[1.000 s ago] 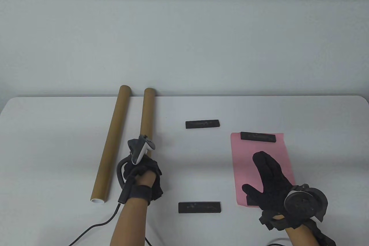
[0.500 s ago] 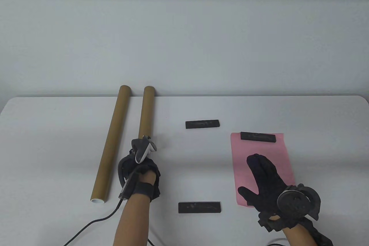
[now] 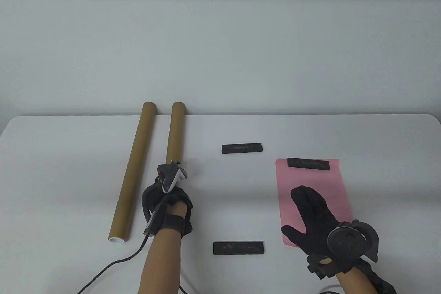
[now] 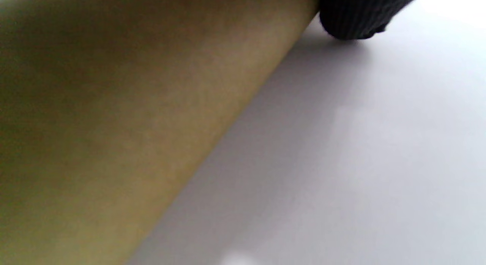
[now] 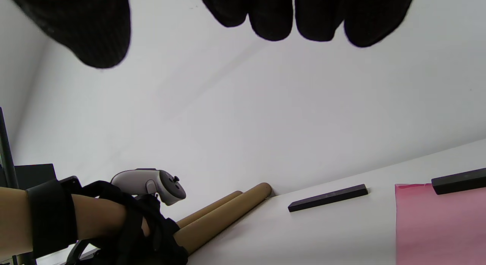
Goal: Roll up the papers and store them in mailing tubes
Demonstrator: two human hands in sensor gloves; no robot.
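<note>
On the table, seen from above, my left hand is curling its fingers round the near end of the right mailing tube, at about seven o'clock on the tabletop. That tube is running with its long axis from six toward twelve, its far end overhanging the back edge, with the left mailing tube lying near it, leaning slightly toward one o'clock. My right hand is lying flat on the pink paper at four o'clock, fingers straight and together, thumb splayed; a black bar weight is pinning the sheet's far edge, and the paper's long side is also pointing toward twelve.

In the left wrist view, the brown tube wall is filling the frame, one gloved fingertip touching it.

In the right wrist view, my fingertips are hanging straight, side by side.

The tube looks stiff and light, so gripping near its open end should suit; the paper looks thin and floppy, best rolled from its near edge.
</note>
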